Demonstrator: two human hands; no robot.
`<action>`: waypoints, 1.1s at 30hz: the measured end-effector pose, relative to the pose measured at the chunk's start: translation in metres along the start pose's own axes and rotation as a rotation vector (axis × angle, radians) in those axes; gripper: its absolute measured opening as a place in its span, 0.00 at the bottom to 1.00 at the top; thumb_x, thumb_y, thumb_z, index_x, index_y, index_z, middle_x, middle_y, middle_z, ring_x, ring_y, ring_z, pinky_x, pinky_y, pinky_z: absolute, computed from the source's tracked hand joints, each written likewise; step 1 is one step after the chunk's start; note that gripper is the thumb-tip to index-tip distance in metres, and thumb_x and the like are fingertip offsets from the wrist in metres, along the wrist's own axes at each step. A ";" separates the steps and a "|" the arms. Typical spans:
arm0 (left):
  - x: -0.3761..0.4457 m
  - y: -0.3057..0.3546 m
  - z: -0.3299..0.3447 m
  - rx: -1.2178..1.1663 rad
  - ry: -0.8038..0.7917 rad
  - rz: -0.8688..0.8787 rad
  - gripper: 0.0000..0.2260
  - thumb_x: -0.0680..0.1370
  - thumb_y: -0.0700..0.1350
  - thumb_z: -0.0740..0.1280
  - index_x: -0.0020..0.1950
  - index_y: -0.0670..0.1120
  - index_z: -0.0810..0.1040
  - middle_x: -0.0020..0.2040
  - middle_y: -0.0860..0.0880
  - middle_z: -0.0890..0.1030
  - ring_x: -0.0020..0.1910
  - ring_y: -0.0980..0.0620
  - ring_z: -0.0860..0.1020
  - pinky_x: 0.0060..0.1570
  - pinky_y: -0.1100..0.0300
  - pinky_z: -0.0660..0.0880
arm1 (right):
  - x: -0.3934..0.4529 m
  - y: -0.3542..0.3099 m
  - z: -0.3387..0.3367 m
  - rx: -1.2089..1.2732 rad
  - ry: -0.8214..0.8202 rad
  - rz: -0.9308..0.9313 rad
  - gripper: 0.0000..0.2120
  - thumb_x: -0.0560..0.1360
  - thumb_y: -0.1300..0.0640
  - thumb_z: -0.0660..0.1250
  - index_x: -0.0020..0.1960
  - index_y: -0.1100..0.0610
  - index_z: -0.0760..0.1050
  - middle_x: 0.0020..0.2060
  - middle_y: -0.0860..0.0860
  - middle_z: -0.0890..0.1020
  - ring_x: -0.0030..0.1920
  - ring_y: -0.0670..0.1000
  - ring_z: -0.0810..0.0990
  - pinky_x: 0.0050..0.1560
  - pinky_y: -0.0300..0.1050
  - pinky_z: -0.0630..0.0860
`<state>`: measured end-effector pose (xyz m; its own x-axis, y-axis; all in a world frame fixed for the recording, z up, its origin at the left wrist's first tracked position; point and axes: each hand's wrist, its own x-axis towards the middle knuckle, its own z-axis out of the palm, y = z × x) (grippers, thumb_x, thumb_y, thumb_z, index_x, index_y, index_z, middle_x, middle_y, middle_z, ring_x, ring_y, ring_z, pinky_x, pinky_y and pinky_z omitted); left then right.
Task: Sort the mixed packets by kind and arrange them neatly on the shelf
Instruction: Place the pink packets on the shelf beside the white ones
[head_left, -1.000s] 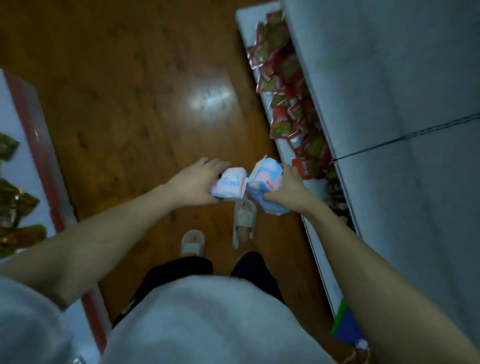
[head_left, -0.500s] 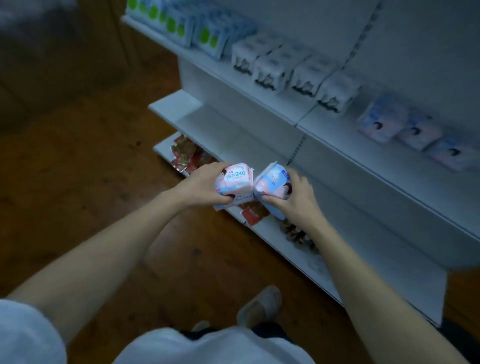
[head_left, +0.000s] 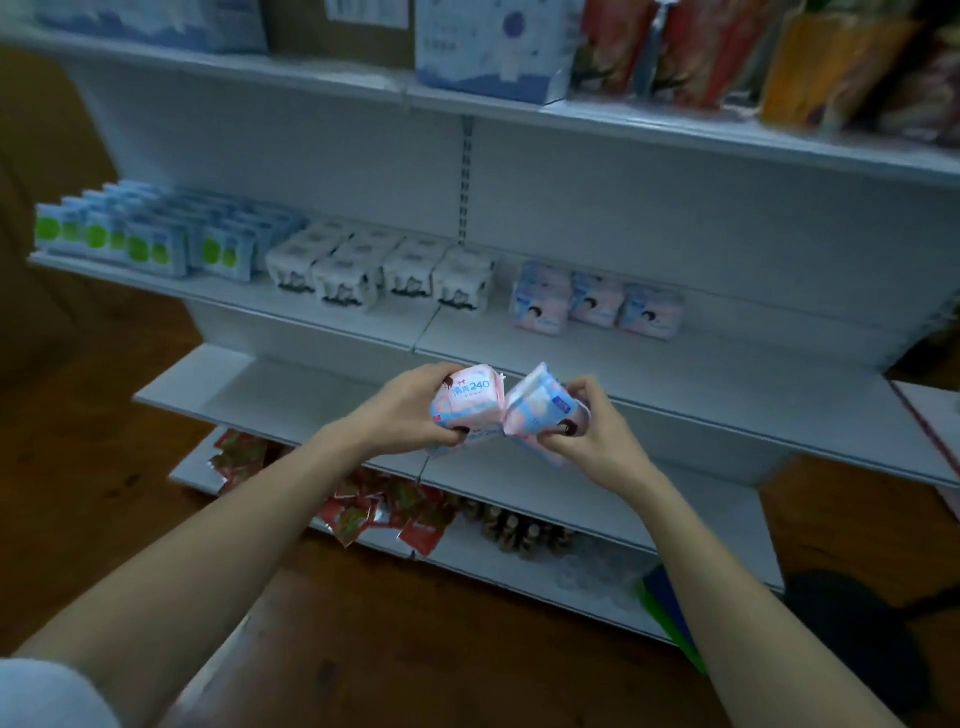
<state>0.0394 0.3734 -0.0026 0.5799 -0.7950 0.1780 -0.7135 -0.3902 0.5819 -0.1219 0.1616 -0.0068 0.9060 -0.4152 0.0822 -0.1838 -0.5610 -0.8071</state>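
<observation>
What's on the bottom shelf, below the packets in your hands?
On the bottom shelf: scattered red sachets, then a dark brown pile. Arms cover parts.

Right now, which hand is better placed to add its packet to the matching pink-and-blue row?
Right hand, probably: its packet sits nearer the matching row, which lies up and rightward. The left hand would cross over it.

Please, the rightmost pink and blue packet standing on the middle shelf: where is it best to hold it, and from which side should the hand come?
Probably across its top edge, coming from the front and above. The rightmost packet stands upright; its left flank touches the neighbour packet, so only the top, front and right side are free for the fingers.
</observation>
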 end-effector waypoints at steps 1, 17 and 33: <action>0.012 0.008 0.006 -0.016 -0.014 0.019 0.24 0.63 0.47 0.74 0.59 0.51 0.76 0.48 0.54 0.80 0.44 0.55 0.78 0.44 0.57 0.76 | 0.000 0.006 -0.011 0.008 0.017 0.013 0.20 0.68 0.61 0.76 0.51 0.54 0.67 0.43 0.45 0.77 0.37 0.40 0.72 0.36 0.32 0.68; 0.234 0.075 0.103 0.224 -0.168 0.026 0.35 0.68 0.51 0.78 0.71 0.46 0.69 0.61 0.45 0.68 0.58 0.44 0.72 0.59 0.52 0.72 | 0.108 0.137 -0.169 -0.160 0.160 0.090 0.25 0.64 0.57 0.77 0.53 0.50 0.65 0.50 0.50 0.71 0.54 0.55 0.73 0.49 0.46 0.75; 0.374 0.033 0.142 0.604 -0.159 0.107 0.35 0.72 0.61 0.70 0.76 0.58 0.61 0.70 0.50 0.69 0.69 0.43 0.63 0.66 0.42 0.63 | 0.235 0.186 -0.165 -0.688 0.202 0.029 0.20 0.69 0.56 0.72 0.57 0.54 0.67 0.54 0.51 0.74 0.57 0.55 0.69 0.45 0.48 0.67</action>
<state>0.1768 -0.0024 -0.0290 0.4606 -0.8854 0.0633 -0.8874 -0.4610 0.0085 -0.0064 -0.1588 -0.0410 0.8211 -0.5239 0.2265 -0.4658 -0.8445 -0.2644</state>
